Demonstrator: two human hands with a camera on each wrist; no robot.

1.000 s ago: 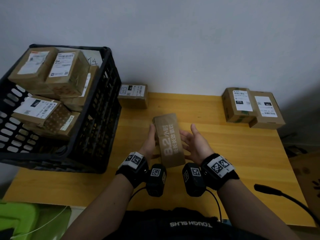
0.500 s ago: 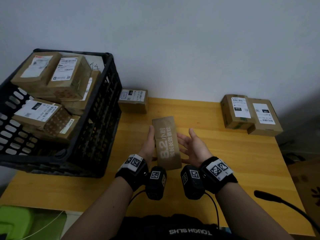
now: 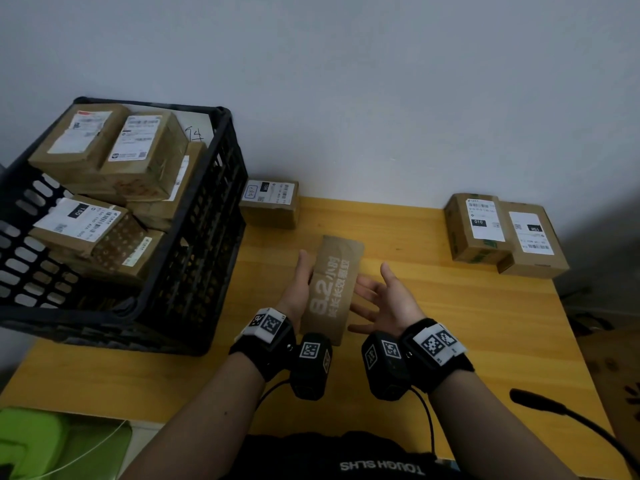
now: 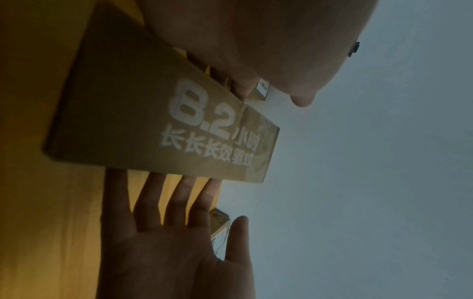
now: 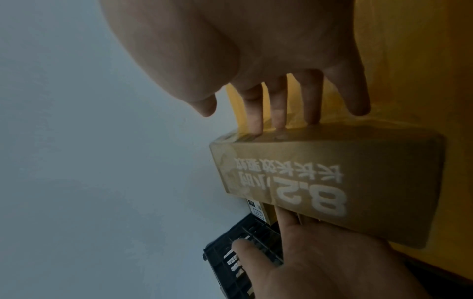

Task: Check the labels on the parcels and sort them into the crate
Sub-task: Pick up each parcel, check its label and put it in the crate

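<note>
Yellow table (image 3: 450, 306): left hand (image 3: 298, 292) holds brown box (image 3: 334, 285), fingers hidden; right hand (image 3: 388, 299) splayed, touching it.

A yellow wooden surface (image 3: 450, 306) stands against a pale wall. A black slatted crate (image 3: 194, 271) sits on its left end, with one labelled parcel (image 3: 270, 204) just beside it at the back edge. Two more labelled parcels (image 3: 478, 226) (image 3: 533, 240) lie touching at the far right corner.
</note>
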